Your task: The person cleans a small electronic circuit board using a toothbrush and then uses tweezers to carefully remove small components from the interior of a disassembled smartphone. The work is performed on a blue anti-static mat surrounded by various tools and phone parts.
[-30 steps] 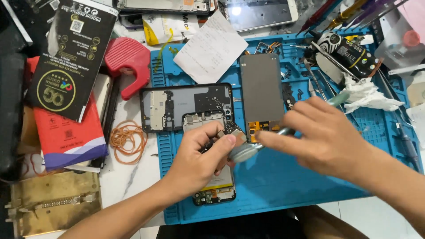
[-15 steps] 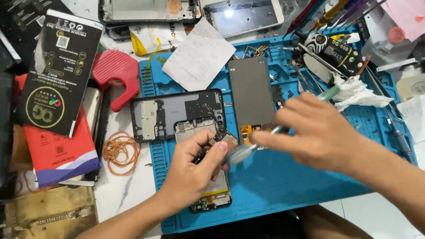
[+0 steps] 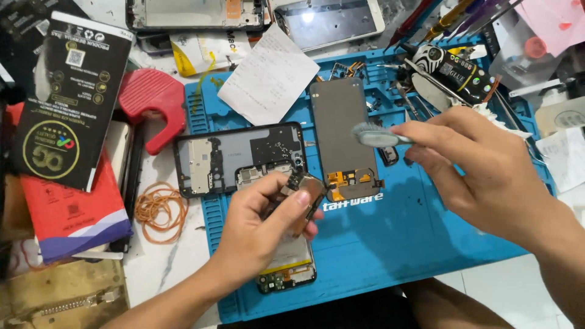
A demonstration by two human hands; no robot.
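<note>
Black rectangular package point(image 3: 70, 97) far left; left hand point(image 3: 262, 231) gripping circuit board point(image 3: 303, 192), right hand point(image 3: 481, 170) pinching brush point(image 3: 375, 135).

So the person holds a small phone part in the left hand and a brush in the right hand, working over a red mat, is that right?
Not quite: the head view shows the mat is blue, not red. The rest stands: the left hand holds a small phone part, and the right hand holds a brush above the mat.
</note>
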